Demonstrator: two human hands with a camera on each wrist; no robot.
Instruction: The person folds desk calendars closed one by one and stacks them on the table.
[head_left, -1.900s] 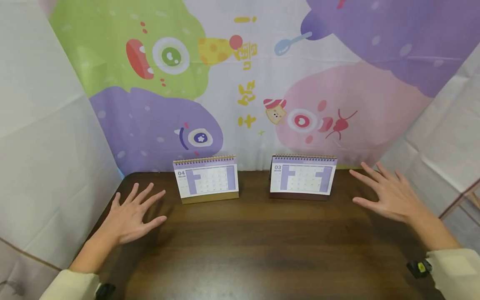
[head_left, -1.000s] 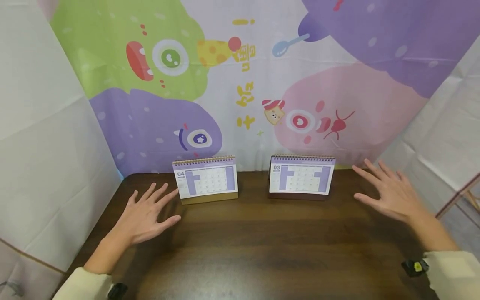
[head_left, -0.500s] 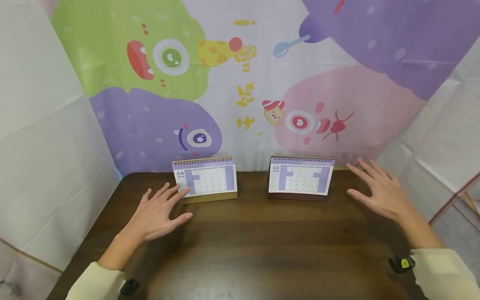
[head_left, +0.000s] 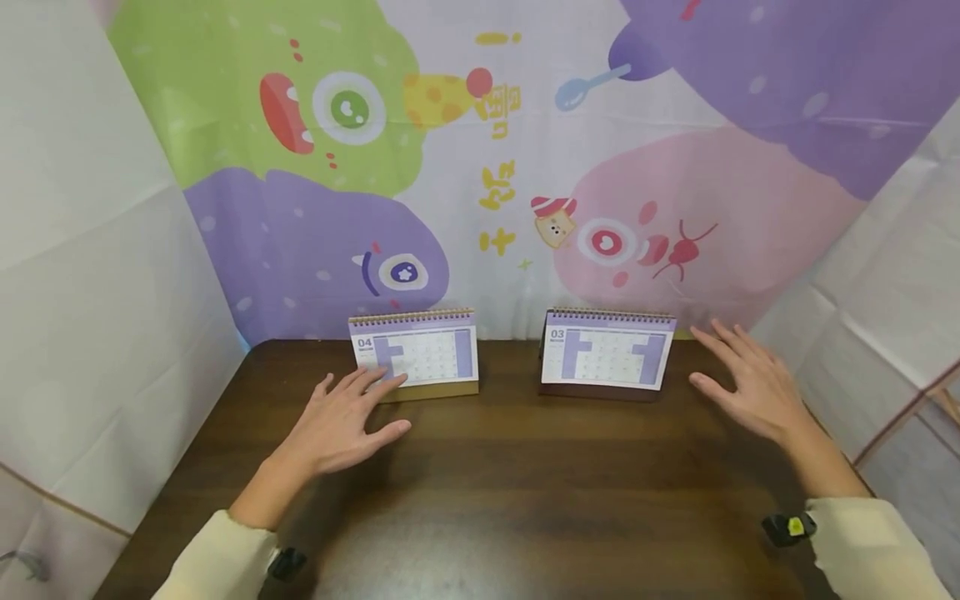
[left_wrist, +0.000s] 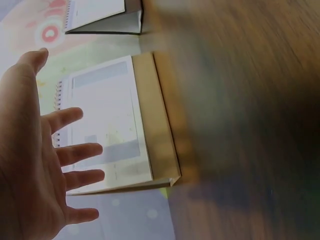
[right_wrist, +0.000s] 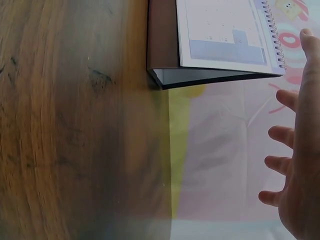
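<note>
Two spiral-bound desk calendars stand at the back of the dark wooden table. The left one (head_left: 435, 354), marked 04, has a tan base (left_wrist: 155, 115); the right one (head_left: 607, 354), marked 03, has a dark brown base (right_wrist: 164, 35). My left hand (head_left: 337, 425) hovers before the 04 calendar with fingers spread, covering its lower left corner in the head view. In the left wrist view the fingers overlap the calendar page, and I cannot tell whether they touch it. My right hand (head_left: 757, 387) is spread to the right of the 03 calendar, apart from it and holding nothing.
A cartoon-printed cloth (head_left: 495, 167) hangs right behind the calendars. White cloth walls rise at the left (head_left: 82, 250) and right (head_left: 885, 275). The wooden tabletop (head_left: 510, 483) stretches in front, and a black band with a yellow mark (head_left: 789, 527) sits at the right sleeve.
My left hand has moved right and slightly forward, from beside the 04 calendar to in front of its left part. My right hand has drifted a little left. Both calendars stay in place.
</note>
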